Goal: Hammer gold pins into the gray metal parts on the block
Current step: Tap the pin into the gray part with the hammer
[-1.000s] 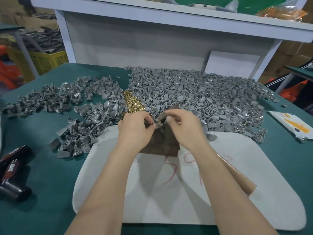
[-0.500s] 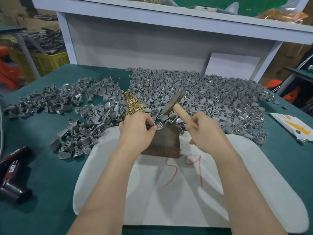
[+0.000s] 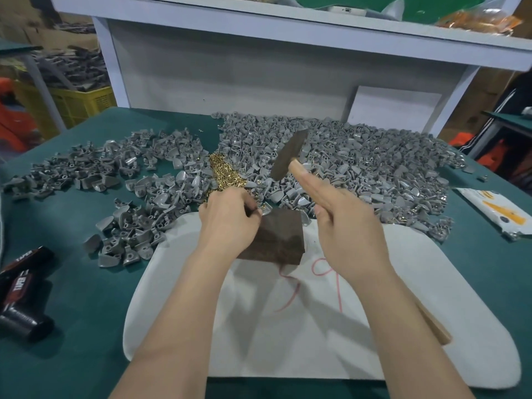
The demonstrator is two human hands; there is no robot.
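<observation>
A dark brown block (image 3: 280, 237) sits on a white felt pad (image 3: 431, 306). My left hand (image 3: 229, 223) pinches a small gray metal part (image 3: 266, 210) against the block's far left corner. My right hand (image 3: 345, 226) grips a wooden-handled hammer (image 3: 289, 158), its dark head raised above and behind the block. The handle's end juts out below my right forearm. A heap of gold pins (image 3: 226, 175) lies just beyond my left hand.
Gray metal parts lie in a large pile (image 3: 359, 162) behind the block and in smaller piles (image 3: 129, 226) to the left on the green table. Black tape rolls (image 3: 23, 295) sit at the left edge, a white packet (image 3: 501, 211) at the right.
My right hand took up the hammer and lifted it; its head now stands higher and farther from the block. My left hand kept holding the part on the block.
</observation>
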